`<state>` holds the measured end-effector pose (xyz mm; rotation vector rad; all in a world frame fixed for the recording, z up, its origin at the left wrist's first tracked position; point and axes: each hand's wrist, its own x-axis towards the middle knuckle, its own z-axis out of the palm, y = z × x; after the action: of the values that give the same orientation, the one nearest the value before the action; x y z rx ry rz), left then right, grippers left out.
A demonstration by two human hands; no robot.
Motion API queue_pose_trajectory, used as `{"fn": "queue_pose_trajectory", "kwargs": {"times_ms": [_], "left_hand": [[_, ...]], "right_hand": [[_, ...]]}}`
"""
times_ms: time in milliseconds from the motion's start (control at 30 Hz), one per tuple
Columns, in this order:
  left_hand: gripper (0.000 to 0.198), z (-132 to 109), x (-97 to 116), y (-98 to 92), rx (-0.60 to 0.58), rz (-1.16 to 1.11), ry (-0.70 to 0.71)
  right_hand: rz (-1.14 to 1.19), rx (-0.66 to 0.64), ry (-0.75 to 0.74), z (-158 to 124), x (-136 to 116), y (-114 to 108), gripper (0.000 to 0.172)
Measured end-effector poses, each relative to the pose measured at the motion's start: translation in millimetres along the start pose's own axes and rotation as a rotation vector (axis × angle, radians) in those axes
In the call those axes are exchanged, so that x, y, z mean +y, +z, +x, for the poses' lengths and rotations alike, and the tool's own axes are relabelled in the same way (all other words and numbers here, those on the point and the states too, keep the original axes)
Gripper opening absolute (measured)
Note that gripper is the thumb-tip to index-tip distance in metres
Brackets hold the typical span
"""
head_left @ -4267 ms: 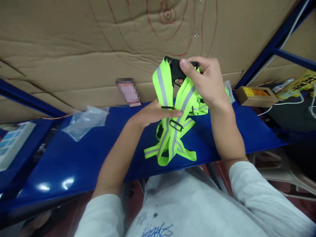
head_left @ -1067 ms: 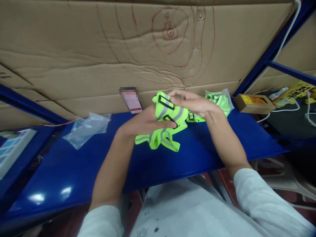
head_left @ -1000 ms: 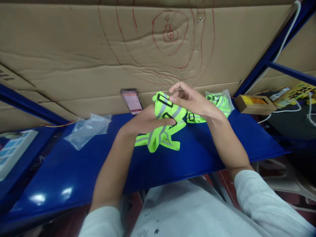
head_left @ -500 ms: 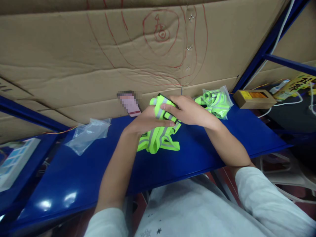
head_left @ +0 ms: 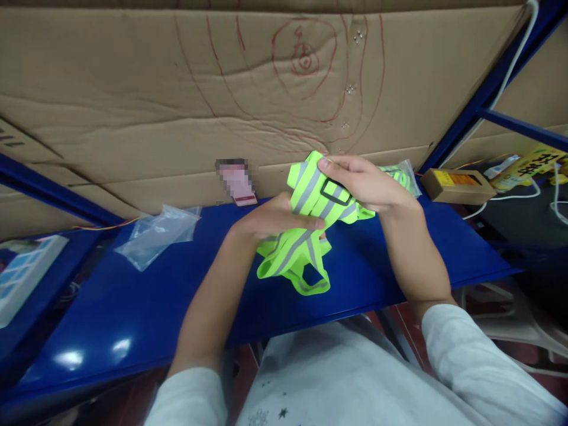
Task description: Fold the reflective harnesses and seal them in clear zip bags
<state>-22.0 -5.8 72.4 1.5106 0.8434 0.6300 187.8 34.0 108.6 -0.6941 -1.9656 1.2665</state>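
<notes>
Between my hands is a neon yellow reflective strap harness (head_left: 306, 195) with grey stripes and a black buckle (head_left: 335, 191). My left hand (head_left: 284, 218) is closed on its lower folded part, thumb lying across the straps. My right hand (head_left: 364, 180) pinches the upper part beside the buckle, thumb on top. Loose strap loops hang below my left hand, over the blue table (head_left: 355, 272). Behind my right hand, a clear bag with more neon strapping (head_left: 402, 176) is partly hidden.
An empty clear plastic bag (head_left: 160, 236) lies at the left. A phone (head_left: 238, 182) leans against the cardboard wall (head_left: 133, 77). At the right stand a small cardboard box (head_left: 458, 186) and a yellow package (head_left: 528, 168). A white box (head_left: 31, 275) is at far left.
My right hand has moved to the right and turned, and the folded straps have spread, showing the buckle. The loops hang lower. The camera view has shifted slightly.
</notes>
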Motion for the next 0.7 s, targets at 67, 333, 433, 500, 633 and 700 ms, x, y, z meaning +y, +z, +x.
{"fn": "queue_pose_trajectory", "kwargs": {"times_ms": [67, 333, 433, 500, 633, 700], "left_hand": [[0.039, -1, 0, -0.5, 0.047, 0.092, 0.063], [0.037, 0, -3, -0.5, 0.231, 0.283, 0.237], [0.038, 3, -4, 2.7, 0.325, 0.193, 0.198], [0.038, 5, -5, 1.4, 0.380, 0.168, 0.205], [0.032, 5, -10, -9.8, 0.423, 0.215, 0.252], [0.031, 4, -13, -16.1, 0.367, 0.196, 0.209]], "right_hand": [[0.061, 0.020, 0.011, 5, 5, 4, 0.049], [-0.309, 0.178, -0.165, 14, 15, 9, 0.031], [-0.522, 0.309, -0.299, 7, 8, 14, 0.028], [-0.624, 0.190, -0.336, 2, 4, 18, 0.038], [-0.695, 0.032, -0.279, -3, 7, 27, 0.065], [-0.689, 0.053, -0.216, 1, 12, 31, 0.058]]}}
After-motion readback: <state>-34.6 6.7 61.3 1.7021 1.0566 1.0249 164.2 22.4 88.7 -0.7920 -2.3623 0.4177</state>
